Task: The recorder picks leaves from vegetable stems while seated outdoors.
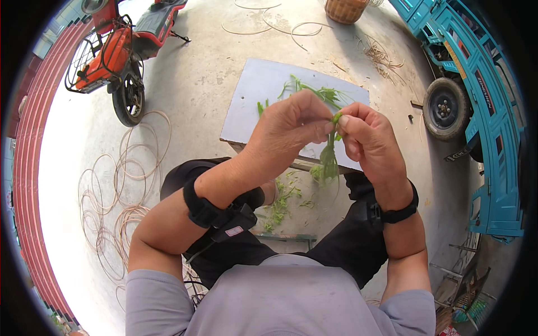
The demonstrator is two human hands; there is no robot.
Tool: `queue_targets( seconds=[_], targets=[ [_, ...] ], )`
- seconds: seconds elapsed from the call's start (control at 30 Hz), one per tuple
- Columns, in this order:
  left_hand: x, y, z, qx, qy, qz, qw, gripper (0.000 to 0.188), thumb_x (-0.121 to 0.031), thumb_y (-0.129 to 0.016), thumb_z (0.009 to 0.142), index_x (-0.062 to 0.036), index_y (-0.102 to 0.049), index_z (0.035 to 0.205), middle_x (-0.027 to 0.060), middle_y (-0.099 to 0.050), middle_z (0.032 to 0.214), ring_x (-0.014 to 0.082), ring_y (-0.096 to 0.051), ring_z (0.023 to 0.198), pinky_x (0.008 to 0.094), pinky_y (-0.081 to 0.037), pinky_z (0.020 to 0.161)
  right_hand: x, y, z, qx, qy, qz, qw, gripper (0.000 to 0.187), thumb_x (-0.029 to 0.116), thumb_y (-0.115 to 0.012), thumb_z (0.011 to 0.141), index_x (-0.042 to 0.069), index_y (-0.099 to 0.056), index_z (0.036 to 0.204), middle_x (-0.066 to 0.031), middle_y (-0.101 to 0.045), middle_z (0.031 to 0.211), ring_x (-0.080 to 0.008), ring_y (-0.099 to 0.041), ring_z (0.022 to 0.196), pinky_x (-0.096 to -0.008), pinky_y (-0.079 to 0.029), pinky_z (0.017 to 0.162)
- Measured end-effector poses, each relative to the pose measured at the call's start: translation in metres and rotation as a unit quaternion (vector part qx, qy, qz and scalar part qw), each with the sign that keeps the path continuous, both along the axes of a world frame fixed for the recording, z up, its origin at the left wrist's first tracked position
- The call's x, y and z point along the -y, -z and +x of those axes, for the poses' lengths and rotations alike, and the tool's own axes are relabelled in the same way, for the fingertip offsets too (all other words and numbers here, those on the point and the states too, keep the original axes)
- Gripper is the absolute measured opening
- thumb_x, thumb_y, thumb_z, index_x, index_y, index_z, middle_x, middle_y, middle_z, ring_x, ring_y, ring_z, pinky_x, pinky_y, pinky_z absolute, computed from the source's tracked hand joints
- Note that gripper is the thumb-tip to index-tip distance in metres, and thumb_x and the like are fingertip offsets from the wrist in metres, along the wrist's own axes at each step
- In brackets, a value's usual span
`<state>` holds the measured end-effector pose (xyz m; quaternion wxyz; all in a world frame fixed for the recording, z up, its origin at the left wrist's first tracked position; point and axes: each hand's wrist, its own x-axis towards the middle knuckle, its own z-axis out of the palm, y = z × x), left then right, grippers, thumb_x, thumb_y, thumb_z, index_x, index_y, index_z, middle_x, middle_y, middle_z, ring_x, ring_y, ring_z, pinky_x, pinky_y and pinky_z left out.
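Note:
Over a small table with a pale grey-blue top (246, 84), my two hands meet. My left hand (288, 123) is closed, its thumb and fingertips pinching a leafy green vegetable stalk (329, 159). Close against it, my right hand (367, 134) pinches the upper end of the same stalk. Its leaves hang down below the fingers, past the table's near edge. More leafy green stalks (322, 92) lie on the tabletop behind my hands, partly hidden by them. A few short green pieces (261, 107) lie left of my left hand.
Green leaf scraps (283, 204) litter the floor between my legs. Loose coils of thin cane (120, 207) lie at left, below a red scooter (120, 67). A blue three-wheeled truck (493, 112) stands at right. A woven basket (345, 10) and dry strips (381, 56) lie beyond the table.

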<state>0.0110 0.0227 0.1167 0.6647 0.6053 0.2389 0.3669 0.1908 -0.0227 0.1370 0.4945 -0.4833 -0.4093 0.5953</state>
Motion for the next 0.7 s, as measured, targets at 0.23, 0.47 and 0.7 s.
queue_targets(
  seconds=[0.23, 0.47, 0.7],
  targets=[
    [-0.003, -0.003, -0.001, -0.010, -0.013, 0.013, 1.000, 0.009, -0.008, -0.060, 0.090, -0.0016, -0.057, 0.096, 0.0024, -0.062, 0.084, 0.0070, -0.059, 0.077, 0.0212, -0.047, 0.072, 0.004, 0.000, -0.004, 0.030, 0.027, 0.003, 0.999, 0.009, 0.011, -0.060, 0.085, 0.002, -0.058, 0.088, 0.0048, -0.050, 0.065, 0.0006, -0.038, 0.048, -0.0151, -0.028, 0.042],
    [-0.010, -0.007, -0.005, 0.027, -0.022, -0.107, 0.994, 0.015, -0.013, -0.059, 0.091, -0.0008, -0.055, 0.099, 0.0051, -0.062, 0.090, 0.0109, -0.063, 0.079, 0.0240, -0.052, 0.076, 0.008, -0.012, 0.002, 0.005, -0.014, 0.055, 0.998, 0.012, 0.012, -0.060, 0.084, 0.002, -0.057, 0.089, 0.0036, -0.052, 0.067, 0.0001, -0.039, 0.048, -0.0154, -0.029, 0.043],
    [-0.016, -0.004, -0.007, 0.055, -0.018, -0.187, 0.981, 0.015, -0.013, -0.058, 0.092, -0.0023, -0.055, 0.101, 0.0043, -0.061, 0.090, 0.0115, -0.063, 0.080, 0.0258, -0.054, 0.079, 0.012, -0.019, 0.017, -0.103, -0.063, 0.139, 0.983, 0.013, 0.014, -0.059, 0.085, 0.004, -0.055, 0.090, -0.0025, -0.054, 0.073, -0.0040, -0.041, 0.046, -0.0165, -0.032, 0.043]
  ],
)
